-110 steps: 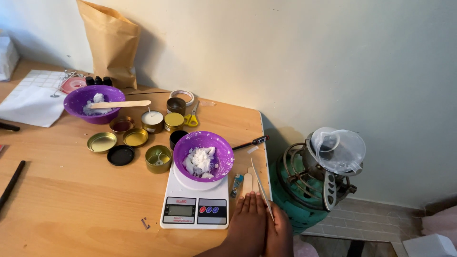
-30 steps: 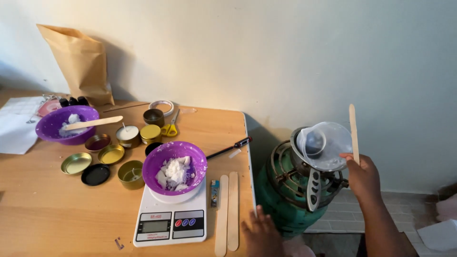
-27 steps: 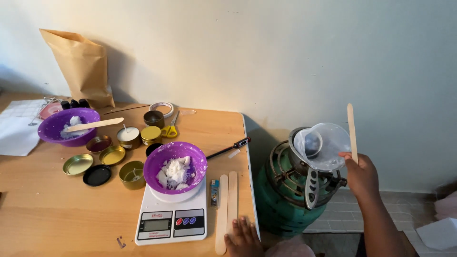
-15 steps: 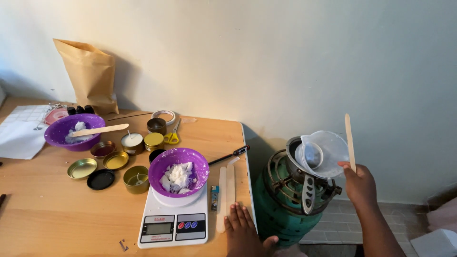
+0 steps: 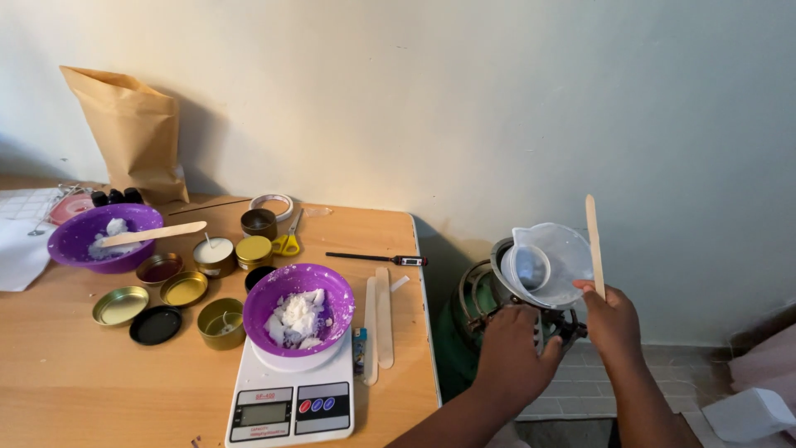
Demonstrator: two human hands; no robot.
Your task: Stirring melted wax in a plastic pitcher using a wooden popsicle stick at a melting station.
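My right hand [image 5: 612, 322] grips a long flat wooden stick [image 5: 594, 242] and holds it upright, just right of a clear plastic jug [image 5: 554, 259]. The jug sits in a metal pot [image 5: 500, 267] on a green gas cylinder burner [image 5: 453, 333] beside the table. My left hand [image 5: 514, 355] has come off the table and now curls around the pot's handle, which it hides from view.
On the wooden table [image 5: 99, 390], a purple bowl of white wax chunks [image 5: 297, 309] sits on a white kitchen scale [image 5: 290, 402]. Nearby are two wooden sticks [image 5: 381, 315], a probe thermometer [image 5: 377, 259], several tins [image 5: 184, 289], a second purple bowl [image 5: 101, 236], scissors [image 5: 288, 241] and a brown paper bag [image 5: 128, 133].
My left hand left the table edge by the sticks and moved right to the pot handle. My right hand brought the stick slightly lower and closer to the jug. The thermometer now lies turned.
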